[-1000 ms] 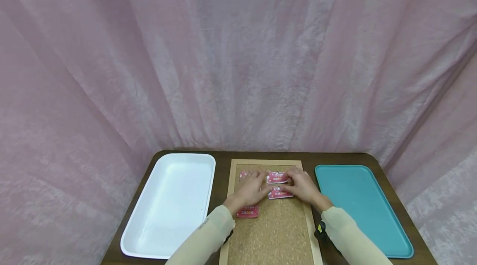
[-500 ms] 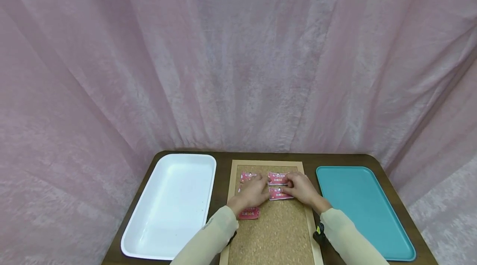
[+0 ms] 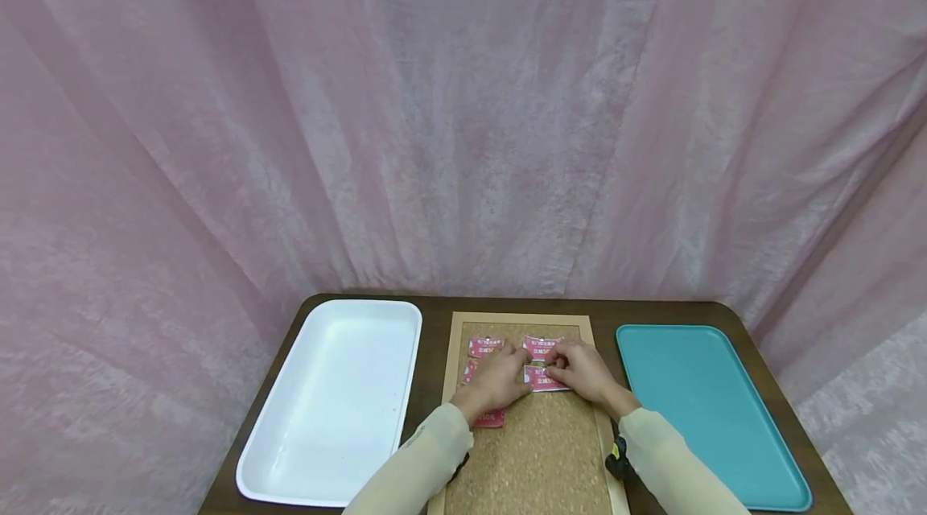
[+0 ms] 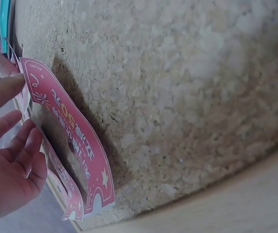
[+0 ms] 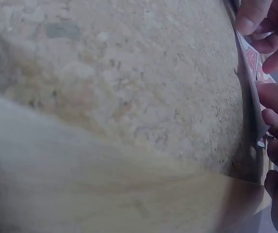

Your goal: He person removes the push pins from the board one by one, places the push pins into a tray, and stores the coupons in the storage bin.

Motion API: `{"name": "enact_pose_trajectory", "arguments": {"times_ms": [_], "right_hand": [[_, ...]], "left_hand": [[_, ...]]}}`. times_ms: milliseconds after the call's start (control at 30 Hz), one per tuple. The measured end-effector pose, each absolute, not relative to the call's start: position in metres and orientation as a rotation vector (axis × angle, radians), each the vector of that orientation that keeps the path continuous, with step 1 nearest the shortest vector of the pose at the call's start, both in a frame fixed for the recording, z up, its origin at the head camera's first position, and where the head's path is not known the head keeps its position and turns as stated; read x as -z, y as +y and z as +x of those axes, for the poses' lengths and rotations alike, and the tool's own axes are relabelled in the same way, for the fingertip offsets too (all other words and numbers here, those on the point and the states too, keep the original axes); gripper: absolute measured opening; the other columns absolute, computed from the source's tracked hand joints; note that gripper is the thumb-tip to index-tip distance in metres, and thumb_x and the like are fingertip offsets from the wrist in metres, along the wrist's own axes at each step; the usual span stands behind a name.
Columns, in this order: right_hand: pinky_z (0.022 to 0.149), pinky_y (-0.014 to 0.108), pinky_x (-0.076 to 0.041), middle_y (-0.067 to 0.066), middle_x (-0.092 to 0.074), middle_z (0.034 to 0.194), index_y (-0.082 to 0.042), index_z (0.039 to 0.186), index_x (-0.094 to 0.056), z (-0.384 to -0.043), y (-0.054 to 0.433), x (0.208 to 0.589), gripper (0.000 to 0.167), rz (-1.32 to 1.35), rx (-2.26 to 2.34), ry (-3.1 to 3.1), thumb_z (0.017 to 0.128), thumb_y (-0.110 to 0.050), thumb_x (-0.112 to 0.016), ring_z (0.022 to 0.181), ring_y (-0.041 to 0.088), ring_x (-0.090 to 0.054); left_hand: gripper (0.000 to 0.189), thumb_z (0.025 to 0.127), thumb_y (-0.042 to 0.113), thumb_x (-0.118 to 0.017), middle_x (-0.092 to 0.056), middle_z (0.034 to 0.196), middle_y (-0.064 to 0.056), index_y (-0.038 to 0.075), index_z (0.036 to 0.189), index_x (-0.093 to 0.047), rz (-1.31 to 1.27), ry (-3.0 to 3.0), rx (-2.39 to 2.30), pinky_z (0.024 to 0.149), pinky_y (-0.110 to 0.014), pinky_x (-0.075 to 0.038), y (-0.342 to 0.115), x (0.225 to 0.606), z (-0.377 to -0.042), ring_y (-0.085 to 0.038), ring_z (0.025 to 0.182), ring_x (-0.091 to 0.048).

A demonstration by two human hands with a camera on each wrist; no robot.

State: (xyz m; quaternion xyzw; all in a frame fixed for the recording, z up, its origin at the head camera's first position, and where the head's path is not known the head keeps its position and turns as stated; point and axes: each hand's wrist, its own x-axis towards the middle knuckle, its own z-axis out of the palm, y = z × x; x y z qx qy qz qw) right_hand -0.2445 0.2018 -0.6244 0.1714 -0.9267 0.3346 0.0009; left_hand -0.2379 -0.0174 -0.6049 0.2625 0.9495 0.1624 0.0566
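Observation:
A framed corkboard (image 3: 539,459) carries several pink coupons in two columns. Both hands meet at the lower coupon (image 3: 543,382) of the right column. My left hand (image 3: 498,380) lies over the left column, its thumb at that coupon's left end and its fingers loosely bent. My right hand (image 3: 585,372) pinches with thumb and forefinger at the same coupon's top edge, hiding its right part. Just above is another coupon (image 3: 537,348). In the left wrist view, a coupon (image 4: 80,131) curls up off the cork, close to the camera. The right wrist view shows the worked coupon (image 5: 251,58) edge-on.
A white tray (image 3: 333,402) stands left of the board and a teal tray (image 3: 713,418) right of it, on a dark brown table (image 3: 434,307). A pink curtain (image 3: 463,113) hangs behind. One more coupon (image 3: 484,347) sits at the board's upper left.
My left hand has shifted right and slightly down, uncovering the upper left coupon. My right fingertips have drawn together and slid left onto the lower right coupon.

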Motion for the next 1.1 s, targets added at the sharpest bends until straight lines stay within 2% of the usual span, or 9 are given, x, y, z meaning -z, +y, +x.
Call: {"name": "enact_pose_trajectory", "arguments": {"times_ms": [133,333,567,800,1100], "right_hand": [[0.073,0.028,-0.044,-0.01,-0.059,0.079,-0.017,0.088,-0.075,-0.243,0.199,0.625,0.009,0.573,-1.059,-2.895,0.091,-0.012,-0.082,0.077,0.007,-0.052],[0.068,0.026,-0.043,-0.01,-0.059,0.078,-0.017,0.085,-0.073,-0.244,0.198,0.624,0.011,0.589,-1.046,-2.893,0.092,-0.011,-0.08,0.073,0.005,-0.05],[0.064,0.024,-0.042,-0.008,-0.059,0.076,-0.017,0.082,-0.072,-0.245,0.195,0.622,0.015,0.525,-1.077,-2.938,0.092,-0.009,-0.08,0.07,0.005,-0.051],[0.063,0.026,-0.041,-0.006,-0.058,0.074,-0.017,0.078,-0.07,-0.246,0.192,0.622,0.018,0.416,-1.086,-2.987,0.09,-0.008,-0.081,0.069,0.009,-0.05],[0.061,0.026,-0.039,-0.007,-0.057,0.069,-0.017,0.075,-0.068,-0.246,0.19,0.623,0.02,0.334,-1.072,-3.021,0.088,-0.008,-0.081,0.065,0.009,-0.05]], "left_hand": [[0.043,0.09,0.03,-0.085,-0.063,0.118,-0.004,0.017,0.129,-0.07,0.794,2.882,-0.503,0.09,-0.038,-0.053,-0.016,0.606,-0.237,-0.02,0.105,-0.063],[0.041,0.087,0.024,-0.088,-0.065,0.115,-0.004,0.015,0.125,-0.073,0.762,2.87,-0.567,0.087,-0.036,-0.054,-0.012,0.605,-0.239,-0.019,0.1,-0.066],[0.04,0.084,0.011,-0.085,-0.061,0.102,0.0,0.012,0.122,-0.073,0.721,2.79,-0.747,0.073,-0.026,-0.049,-0.012,0.61,-0.241,-0.01,0.082,-0.056],[0.038,0.084,0.005,-0.082,-0.063,0.099,0.002,0.011,0.12,-0.072,0.661,2.731,-0.861,0.072,-0.025,-0.047,-0.01,0.614,-0.241,-0.007,0.08,-0.053],[0.038,0.082,0.001,-0.081,-0.061,0.085,0.003,0.011,0.118,-0.072,0.649,2.688,-0.932,0.063,-0.023,-0.041,-0.009,0.62,-0.242,-0.006,0.07,-0.048]]}}
